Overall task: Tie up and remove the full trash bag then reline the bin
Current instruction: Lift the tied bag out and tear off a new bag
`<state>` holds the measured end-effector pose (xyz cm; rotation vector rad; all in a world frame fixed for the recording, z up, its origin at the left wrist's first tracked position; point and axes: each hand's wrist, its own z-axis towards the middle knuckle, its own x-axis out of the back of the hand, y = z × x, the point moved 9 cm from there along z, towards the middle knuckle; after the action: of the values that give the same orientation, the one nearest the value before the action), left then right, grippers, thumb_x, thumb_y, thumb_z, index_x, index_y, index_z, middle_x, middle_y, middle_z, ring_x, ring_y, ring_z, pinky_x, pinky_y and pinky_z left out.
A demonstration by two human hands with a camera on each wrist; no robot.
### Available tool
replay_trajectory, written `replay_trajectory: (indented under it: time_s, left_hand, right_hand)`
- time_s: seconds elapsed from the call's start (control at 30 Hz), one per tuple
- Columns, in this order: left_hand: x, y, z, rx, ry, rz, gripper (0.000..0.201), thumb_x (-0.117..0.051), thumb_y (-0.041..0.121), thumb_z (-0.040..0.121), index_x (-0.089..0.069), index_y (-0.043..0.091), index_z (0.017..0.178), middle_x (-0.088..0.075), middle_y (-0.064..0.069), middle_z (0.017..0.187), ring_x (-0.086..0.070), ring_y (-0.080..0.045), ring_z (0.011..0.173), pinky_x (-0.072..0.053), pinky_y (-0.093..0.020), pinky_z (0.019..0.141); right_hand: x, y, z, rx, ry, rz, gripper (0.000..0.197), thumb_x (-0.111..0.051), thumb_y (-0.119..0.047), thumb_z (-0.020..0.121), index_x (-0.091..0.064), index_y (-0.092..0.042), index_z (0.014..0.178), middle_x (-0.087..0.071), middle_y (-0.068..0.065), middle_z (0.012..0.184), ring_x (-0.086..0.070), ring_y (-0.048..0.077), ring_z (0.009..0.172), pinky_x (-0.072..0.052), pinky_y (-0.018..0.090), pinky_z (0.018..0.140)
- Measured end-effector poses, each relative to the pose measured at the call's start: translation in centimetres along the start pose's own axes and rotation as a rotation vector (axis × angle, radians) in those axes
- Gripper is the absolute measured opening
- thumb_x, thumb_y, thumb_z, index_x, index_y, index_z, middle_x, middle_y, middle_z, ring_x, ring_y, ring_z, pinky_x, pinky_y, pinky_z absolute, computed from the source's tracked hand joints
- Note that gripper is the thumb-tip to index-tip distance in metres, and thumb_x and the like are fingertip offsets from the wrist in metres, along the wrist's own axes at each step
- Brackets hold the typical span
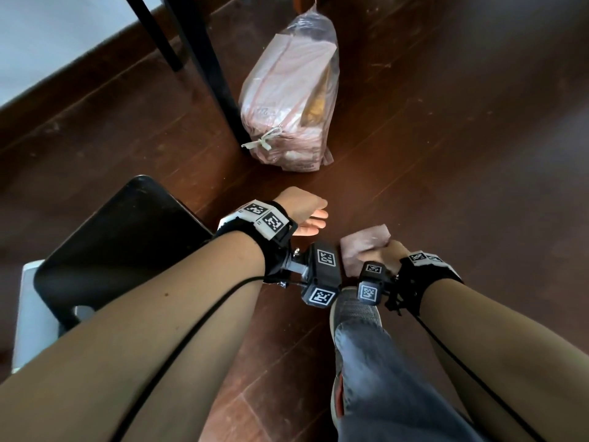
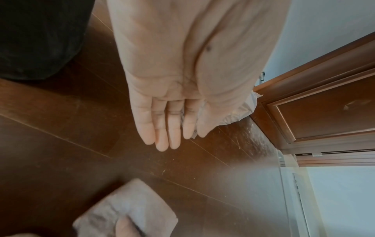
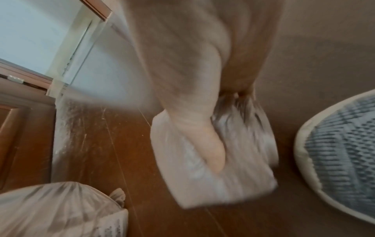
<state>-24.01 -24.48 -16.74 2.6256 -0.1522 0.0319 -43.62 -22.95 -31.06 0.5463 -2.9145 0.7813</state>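
Note:
The full trash bag (image 1: 291, 100), pinkish translucent plastic tied shut with a knot, lies on the dark wooden floor beside a black table leg; its knotted end shows in the right wrist view (image 3: 61, 206). My right hand (image 1: 379, 253) grips a folded pink bag (image 1: 363, 244), thumb pressed on top (image 3: 211, 150); the folded bag also appears low in the left wrist view (image 2: 125, 210). My left hand (image 1: 307, 218) hovers open, fingers (image 2: 162, 128) straight and together, holding nothing, just left of the folded bag. The black bin (image 1: 118, 247) stands at my left, under my left forearm.
Black table legs (image 1: 207, 59) stand at the far left of the tied bag. My foot in a grey shoe (image 1: 353, 314) is planted under my hands. A brown door (image 2: 324, 112) and pale wall (image 1: 47, 43) border the floor.

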Motion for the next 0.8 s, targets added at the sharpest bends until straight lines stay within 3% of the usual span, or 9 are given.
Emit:
replay_trajectory:
  time_s: [0.03,0.1,0.23,0.37,0.43,0.5,0.57,0.7,0.8]
  left_hand:
    - [0.1,0.3,-0.3,-0.011,0.002,0.001,0.035,-0.046,0.014,0.098,-0.047,0.001,0.130,-0.057,-0.015,0.131,-0.056,-0.027,0.120,-0.045,-0.034,0.096]
    - [0.6,1.1,-1.0,-0.036,0.027,0.004,0.033,-0.047,0.015,0.098,-0.049,0.002,0.128,-0.057,-0.014,0.130,-0.056,-0.027,0.117,-0.045,-0.034,0.096]
    - [3.6,2.7,-3.2,-0.092,0.197,-0.075,0.027,-0.050,0.036,0.096,-0.055,0.009,0.098,-0.053,-0.011,0.112,-0.056,-0.019,0.090,-0.049,-0.031,0.079]
    - [5.8,2.2,-6.3,-0.081,0.240,-0.170,0.076,-0.034,0.067,0.089,-0.046,0.005,0.133,-0.056,-0.012,0.117,-0.056,-0.029,0.112,-0.047,-0.039,0.087]
    - [5.7,2.0,-7.9,-0.103,0.158,-0.320,0.077,-0.031,0.069,0.089,-0.051,0.004,0.123,-0.062,-0.012,0.102,-0.062,-0.027,0.094,-0.056,-0.034,0.073]
    - [5.6,2.1,-10.3,-0.135,0.079,-0.463,0.068,-0.030,0.066,0.091,-0.055,0.006,0.110,-0.062,-0.010,0.091,-0.062,-0.024,0.079,-0.057,-0.028,0.047]
    - [6.4,1.8,-12.8,-0.159,0.065,-0.553,0.066,-0.032,0.067,0.090,-0.054,0.008,0.113,-0.063,-0.010,0.095,-0.062,-0.024,0.078,-0.054,-0.029,0.040]
    - [9.0,0.3,-17.4,-0.194,0.088,-0.682,0.080,-0.039,0.069,0.087,-0.046,0.004,0.132,-0.061,-0.014,0.124,-0.065,-0.027,0.097,-0.056,-0.039,0.064]
    - [10.7,-0.9,-21.0,-0.245,0.058,-0.767,0.082,-0.040,0.069,0.086,-0.046,0.003,0.134,-0.060,-0.018,0.126,-0.064,-0.031,0.104,-0.055,-0.045,0.079]
  right_hand:
    - [-0.5,-0.7,-0.3,0.012,-0.053,0.005,0.051,-0.075,-0.013,0.078,-0.057,-0.001,0.124,-0.063,0.017,0.122,-0.063,0.029,0.102,-0.053,0.043,0.086]
    - [-1.7,-2.7,-1.5,0.055,-0.170,0.040,0.059,-0.079,-0.022,0.073,-0.058,0.001,0.122,-0.065,0.017,0.120,-0.064,0.037,0.102,-0.045,0.051,0.102]
    - [-4.7,-7.3,-5.1,0.149,-0.417,0.144,0.067,-0.083,-0.023,0.068,-0.057,-0.002,0.126,-0.064,0.019,0.123,-0.061,0.034,0.115,-0.043,0.046,0.106]
    - [-6.3,-13.8,-10.5,0.294,-0.504,-0.025,0.051,-0.077,-0.024,0.071,-0.062,-0.009,0.118,-0.071,0.009,0.112,-0.067,0.023,0.104,-0.049,0.037,0.096]
    - [-7.0,-16.7,-12.6,0.358,-0.477,-0.159,0.058,-0.082,-0.033,0.066,-0.064,-0.010,0.117,-0.070,0.009,0.112,-0.065,0.025,0.108,-0.044,0.041,0.103]
    - [-8.1,-18.8,-15.0,0.397,-0.439,-0.242,0.051,-0.078,-0.031,0.072,-0.064,-0.008,0.115,-0.071,0.012,0.110,-0.065,0.029,0.108,-0.043,0.045,0.105]
    - [-9.4,-20.6,-17.6,0.435,-0.381,-0.298,0.048,-0.074,-0.024,0.078,-0.061,-0.006,0.121,-0.070,0.013,0.107,-0.066,0.028,0.103,-0.046,0.044,0.102]
    - [-12.4,-23.4,-22.6,0.573,-0.239,-0.482,0.066,-0.080,-0.041,0.064,-0.061,-0.008,0.118,-0.070,0.013,0.108,-0.067,0.025,0.101,-0.050,0.044,0.098]
    - [-15.2,-23.9,-26.7,0.657,-0.214,-0.480,0.060,-0.076,-0.030,0.074,-0.053,-0.012,0.127,-0.068,0.013,0.113,-0.066,0.023,0.100,-0.051,0.042,0.096]
